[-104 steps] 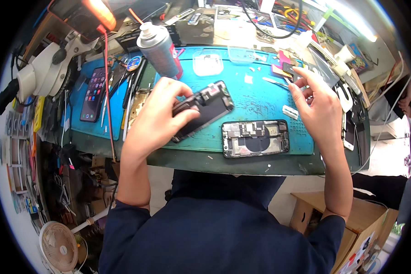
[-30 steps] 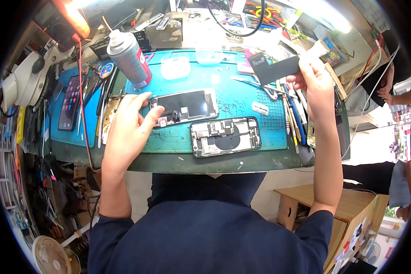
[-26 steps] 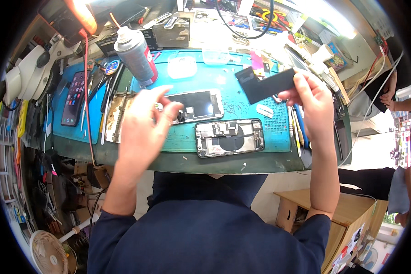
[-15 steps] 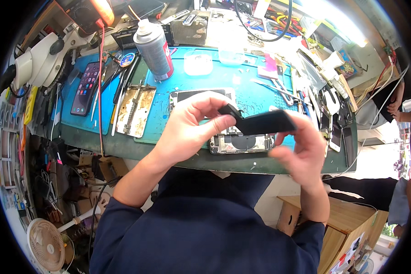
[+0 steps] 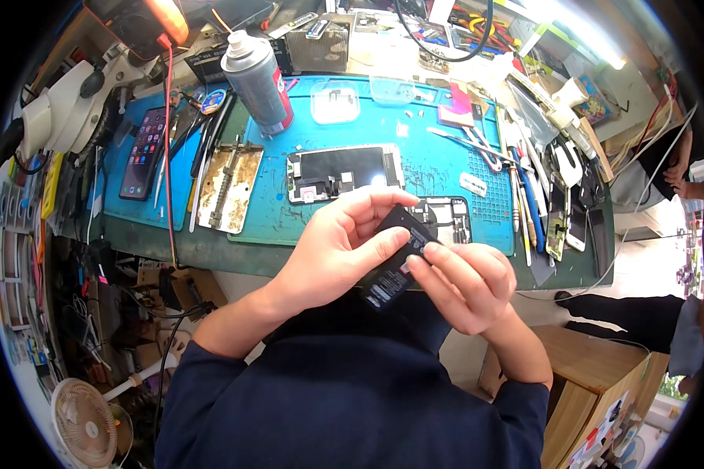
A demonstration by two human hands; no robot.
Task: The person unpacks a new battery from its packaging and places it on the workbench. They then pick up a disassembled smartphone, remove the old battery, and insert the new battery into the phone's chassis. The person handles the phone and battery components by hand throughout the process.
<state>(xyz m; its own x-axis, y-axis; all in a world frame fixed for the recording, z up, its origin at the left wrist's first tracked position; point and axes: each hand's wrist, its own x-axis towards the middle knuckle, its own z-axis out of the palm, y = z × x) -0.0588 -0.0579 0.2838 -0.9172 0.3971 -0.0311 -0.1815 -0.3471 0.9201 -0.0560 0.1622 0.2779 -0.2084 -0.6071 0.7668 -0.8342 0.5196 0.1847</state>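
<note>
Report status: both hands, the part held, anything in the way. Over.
Left hand gripping black phone battery. Right hand on its edge too. Hands and battery partly blocking view of open phone housing.

— Landmark item?
— On my feed, display panel point(image 5: 321, 166), lying on the mat point(image 5: 442, 170).
— Left of it?
— Fixture point(image 5: 227, 195); farther left, smartphone point(image 5: 142, 160).
— Behind it?
— Tray point(image 5: 319, 115); behind-left, spray can point(image 5: 260, 90).
— Right?
— Hand tools point(image 5: 531, 199), well apart.
— Before it?
— Front-right, phone housing point(image 5: 457, 221); also in front, I log the battery point(image 5: 387, 283), between left hand point(image 5: 332, 244) and right hand point(image 5: 471, 285).
</note>
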